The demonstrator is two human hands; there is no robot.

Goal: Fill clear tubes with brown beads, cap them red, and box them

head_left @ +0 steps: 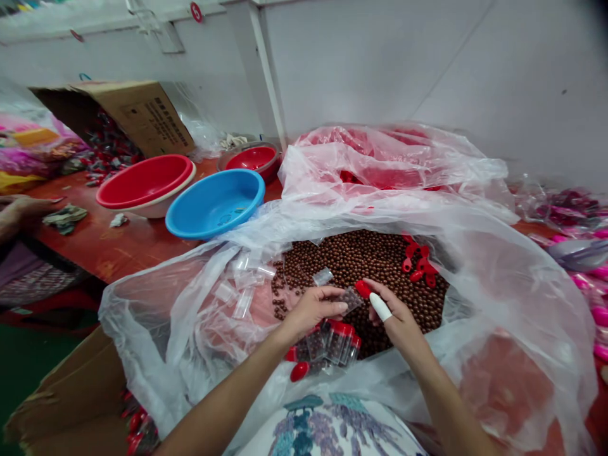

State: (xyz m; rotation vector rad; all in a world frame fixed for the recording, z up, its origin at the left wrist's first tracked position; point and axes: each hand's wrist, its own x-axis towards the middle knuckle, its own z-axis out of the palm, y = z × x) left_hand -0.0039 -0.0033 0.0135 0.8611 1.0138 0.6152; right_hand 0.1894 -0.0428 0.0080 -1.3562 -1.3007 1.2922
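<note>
My left hand (316,310) pinches a small clear container (352,299) with brown beads in it. My right hand (392,313), with a white cover on one finger, holds a red cap (363,289) at the container's end. Both are above a heap of brown beads (346,253) in a large clear plastic bag (513,272). Empty clear containers (244,303) lie left of the beads. Filled containers with red caps (338,341) are just below my left hand, near a loose red cap (299,371). Several red scoop-shaped pieces (421,266) rest on the beads at the right.
A blue basin (216,202), a red basin (145,182) and a tipped cardboard box (137,117) stand at the left on the red table (109,253). Another person's hand (23,209) is at the left edge. Bagged red pieces (389,158) lie behind the beads.
</note>
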